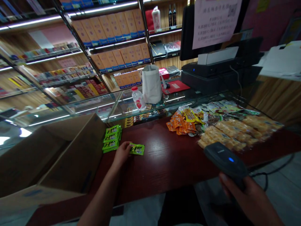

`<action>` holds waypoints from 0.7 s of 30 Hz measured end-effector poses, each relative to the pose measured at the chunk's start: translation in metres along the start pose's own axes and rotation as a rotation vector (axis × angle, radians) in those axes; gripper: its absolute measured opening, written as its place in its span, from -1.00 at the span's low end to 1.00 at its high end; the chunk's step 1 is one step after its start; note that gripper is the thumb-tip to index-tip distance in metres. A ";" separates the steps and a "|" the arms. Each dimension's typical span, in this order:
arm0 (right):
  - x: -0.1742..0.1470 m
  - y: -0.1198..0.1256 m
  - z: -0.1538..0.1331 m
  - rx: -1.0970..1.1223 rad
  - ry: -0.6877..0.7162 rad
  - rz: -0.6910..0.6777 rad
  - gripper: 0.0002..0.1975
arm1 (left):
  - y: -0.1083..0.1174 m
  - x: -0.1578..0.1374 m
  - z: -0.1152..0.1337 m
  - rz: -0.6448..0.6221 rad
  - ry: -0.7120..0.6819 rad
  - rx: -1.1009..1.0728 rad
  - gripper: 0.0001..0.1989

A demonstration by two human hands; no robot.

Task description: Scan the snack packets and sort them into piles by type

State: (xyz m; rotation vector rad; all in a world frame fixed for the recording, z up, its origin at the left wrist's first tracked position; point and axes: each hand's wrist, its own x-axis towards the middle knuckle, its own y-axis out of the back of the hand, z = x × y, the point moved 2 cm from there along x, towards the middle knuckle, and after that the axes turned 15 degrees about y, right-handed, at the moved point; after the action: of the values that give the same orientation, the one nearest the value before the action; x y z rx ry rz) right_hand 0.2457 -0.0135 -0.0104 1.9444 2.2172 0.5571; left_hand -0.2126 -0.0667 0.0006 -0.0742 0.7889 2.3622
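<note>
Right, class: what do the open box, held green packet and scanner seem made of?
Open box: matte cardboard, by its brown folded panels. Held green packet: probably shiny plastic film, a thin printed pouch. Scanner: likely satin hard plastic, from its smooth moulded shell.

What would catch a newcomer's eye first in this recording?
Probably the dark grey handheld scanner with a blue light, gripped in the right hand at lower right. Next, the small bright green plastic packet in the left hand on the dark red wooden counter. The big open brown cardboard box fills the left side.
</note>
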 end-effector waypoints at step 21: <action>0.006 0.027 0.049 -0.147 -0.053 -0.140 -0.46 | 0.053 0.034 0.004 0.414 -0.608 0.616 -0.56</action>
State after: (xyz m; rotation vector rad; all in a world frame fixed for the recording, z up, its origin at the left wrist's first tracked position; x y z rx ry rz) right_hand 0.2870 0.0042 -0.0449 1.6979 2.1922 0.6215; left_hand -0.2698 -0.0779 0.0233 1.0960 1.2429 2.1793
